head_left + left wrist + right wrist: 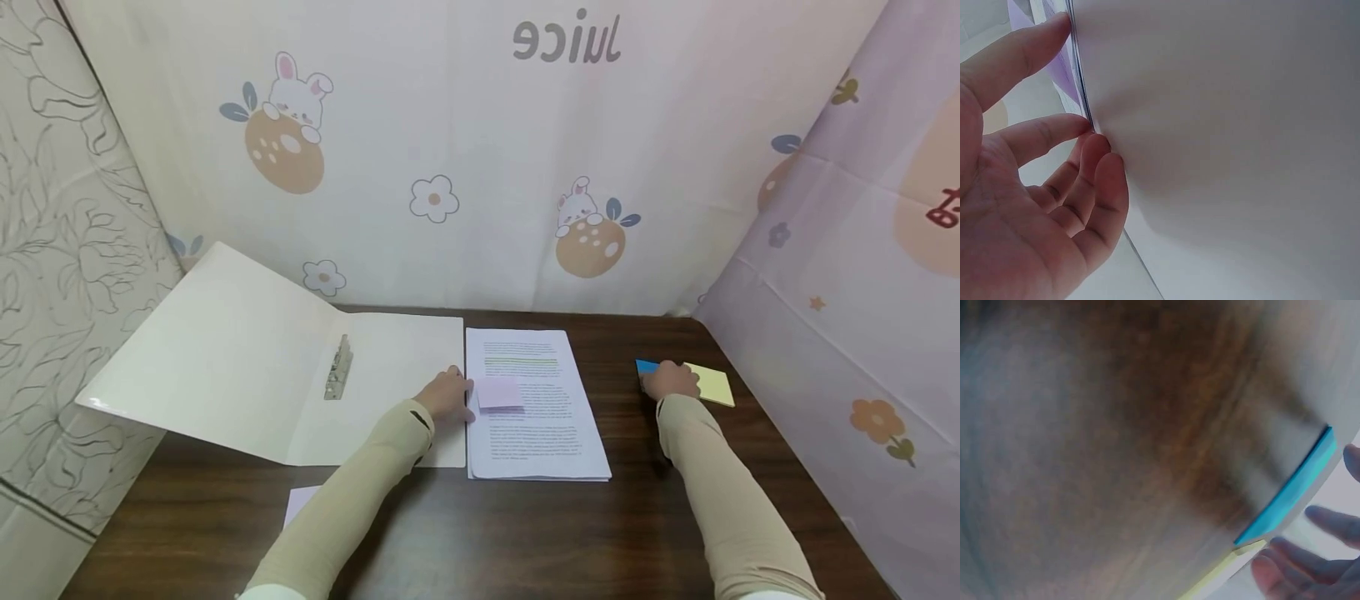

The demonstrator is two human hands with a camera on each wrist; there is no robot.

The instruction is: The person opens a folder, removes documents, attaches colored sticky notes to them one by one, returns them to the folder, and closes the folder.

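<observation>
Left hand (446,397) at white printed paper stack (536,442), right hand (670,382) by blue paper pad (1291,487)

Judged the stack light, limp, prone to fanning; best taken by both long edges. Lay just right of an open glossy white folder (405,358). Touched the stack's left edge with left fingertips loosely curved, gripping nothing. Held the right arm (731,492) outstretched, fingers apart; could not tell whether touching the pad.

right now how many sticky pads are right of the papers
2: a blue pad partly hidden by the right hand, and a yellow pad beside it; the hand may hide more.
</observation>
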